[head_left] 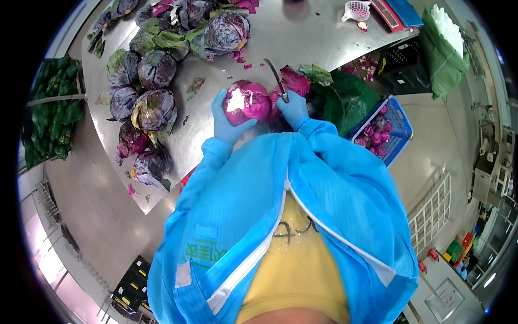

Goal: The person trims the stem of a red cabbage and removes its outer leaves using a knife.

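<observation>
A peeled red cabbage (253, 110), glossy purple with a pale cut patch, is over the steel table in front of my body. My left hand (229, 120), in a blue glove, grips it from the left and below. In my right hand (294, 108), also gloved, is a knife (275, 75) with a narrow curved blade pointing up and away. The right fingers are wrapped round its handle, close to the cabbage's right side. Loose purple leaves (294, 81) and a green-edged leaf lie just beyond that hand.
Several unpeeled red cabbages (156, 67) line the left and far side of the metal table (208, 70). To the right are a green bag (350, 94), a blue crate (402, 121) with peeled cabbages, and a black crate (402, 65). A white mesh cup (356, 11) stands at the far right.
</observation>
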The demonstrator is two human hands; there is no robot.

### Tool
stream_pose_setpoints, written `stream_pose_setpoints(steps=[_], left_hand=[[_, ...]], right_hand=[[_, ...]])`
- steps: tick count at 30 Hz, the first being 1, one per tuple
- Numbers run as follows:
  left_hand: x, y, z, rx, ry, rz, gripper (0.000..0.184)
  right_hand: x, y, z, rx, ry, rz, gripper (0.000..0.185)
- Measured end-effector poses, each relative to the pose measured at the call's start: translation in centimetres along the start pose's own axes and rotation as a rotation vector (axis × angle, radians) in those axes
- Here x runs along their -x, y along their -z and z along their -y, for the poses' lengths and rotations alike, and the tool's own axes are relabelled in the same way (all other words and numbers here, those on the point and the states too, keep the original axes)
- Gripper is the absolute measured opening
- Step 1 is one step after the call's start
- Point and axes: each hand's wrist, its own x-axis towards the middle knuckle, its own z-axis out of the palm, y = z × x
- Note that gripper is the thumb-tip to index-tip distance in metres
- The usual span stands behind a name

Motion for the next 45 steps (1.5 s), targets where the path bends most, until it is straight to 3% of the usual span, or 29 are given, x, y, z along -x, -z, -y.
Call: stream_pose_setpoints(steps=[3, 6, 8, 10, 11, 12, 14, 16, 18, 20, 21, 23, 25, 26, 28, 30, 32, 34, 38, 42, 45], left_hand=[[0.4, 0.9, -0.7, 0.084, 0.121, 0.017, 0.102], [0.2, 1.5, 0.7, 0.083, 0.133, -0.006, 0.103], [0.3, 0.4, 0.0, 0.129, 0.235, -0.094, 0.108], [0.1, -0.1, -1.1, -0.033, 0.495, -0.268, 0.108], [0.1, 0.4, 1.0, 0.076, 0.453, -0.269, 0.109], [0.0, 1.0, 1.3, 0.144, 0.525, -0.270, 0.105], [-0.9, 1.7, -2.7, 0.532, 0.734, -0.313, 0.099], [-0.7, 2.0, -0.8, 0.520, 0.699, -0.288, 0.098], [0.5, 2.2, -0.2, 0.502, 0.701, -0.258, 0.098], [-0.4, 2.3, -0.8, 0.367, 0.640, -0.212, 0.098], [-0.3, 2.2, 1.0, 0.367, 0.609, -0.236, 0.098], [-0.9, 2.1, -1.5, 0.481, 0.628, -0.248, 0.098], [-0.7, 1.9, -1.9, 0.594, 0.655, -0.254, 0.099], [-0.7, 1.5, -0.8, 0.501, 0.579, -0.185, 0.101], [-1.3, 1.3, 0.2, 0.197, 0.402, -0.064, 0.104], [-1.8, 1.2, 0.3, -0.127, 0.308, 0.018, 0.109], [-2.1, 1.4, -0.2, -0.123, 0.319, 0.062, 0.112], [-2.4, 1.4, -1.0, -0.118, 0.324, 0.097, 0.115], [-2.4, 1.2, -2.2, 0.010, 0.319, 0.075, 0.118], [-2.4, 0.8, -2.8, -0.291, 0.258, 0.160, 0.119], [-2.8, 0.5, -4.3, -0.390, 0.280, 0.148, 0.118]], right_hand=[[1.1, -0.7, 1.6, 0.120, 0.190, -0.024, 0.029], [1.1, -1.0, 2.2, 0.146, 0.143, 0.039, 0.032], [1.5, -1.0, 2.6, 0.137, 0.190, 0.046, 0.031], [2.4, -1.3, 2.8, 0.119, 0.278, 0.081, 0.029], [2.1, -1.6, 1.9, 0.031, 0.334, -0.074, 0.027], [1.2, -1.1, 1.0, -0.091, 0.142, -0.074, 0.026], [-0.2, 0.2, -1.4, 0.161, 0.004, -0.082, 0.026], [-0.8, 0.1, -2.3, 0.152, -0.001, -0.073, 0.025], [-1.0, -0.2, -3.4, 0.093, 0.073, -0.221, 0.025], [-2.4, 0.9, -3.9, 0.025, -0.036, -0.482, 0.028], [-3.6, 2.7, -4.4, 0.100, -0.066, -0.395, 0.034], [-3.7, 4.3, -3.5, 0.179, -0.104, -0.303, 0.041], [-2.0, 5.3, 0.4, 0.356, 0.276, -0.208, 0.056], [-1.6, 4.9, 1.6, 0.346, 0.339, -0.176, 0.067], [-0.5, 3.4, 4.2, 0.357, 0.492, -0.147, 0.066], [0.0, 1.9, 6.4, 0.257, 0.498, 0.106, 0.064], [-0.1, 1.1, 6.3, 0.326, 0.570, 0.115, 0.059], [-0.6, 1.2, 6.3, 0.384, 0.520, 0.279, 0.059], [-1.0, 1.5, 5.6, 0.528, 0.718, 0.246, 0.051], [-0.1, 0.9, 5.1, 0.680, 0.786, 0.122, 0.045], [-0.3, 1.2, 4.8, 0.613, 0.889, -0.075, 0.023]])
